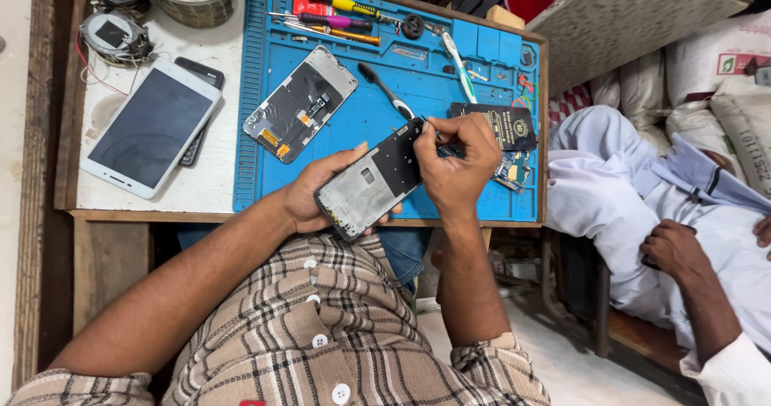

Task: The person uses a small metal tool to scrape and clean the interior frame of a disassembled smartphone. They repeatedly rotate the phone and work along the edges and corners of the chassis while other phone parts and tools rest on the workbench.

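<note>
My left hand (313, 193) holds an opened phone frame (371, 183), grey and black inside, tilted over the front edge of the blue work mat (353, 125). My right hand (459, 161) is pinched on a thin tool whose tip touches the top end of the frame. A second opened phone (299, 102) lies on the mat to the left. A black brush (385, 89) lies just behind the frame.
Screwdrivers (341, 16) lie along the mat's back edge, and a black card (494, 123) and small circuit board (510, 171) sit at its right. A white tablet (151, 126) rests on the white table. Another person in white clothes (642, 205) sits at the right.
</note>
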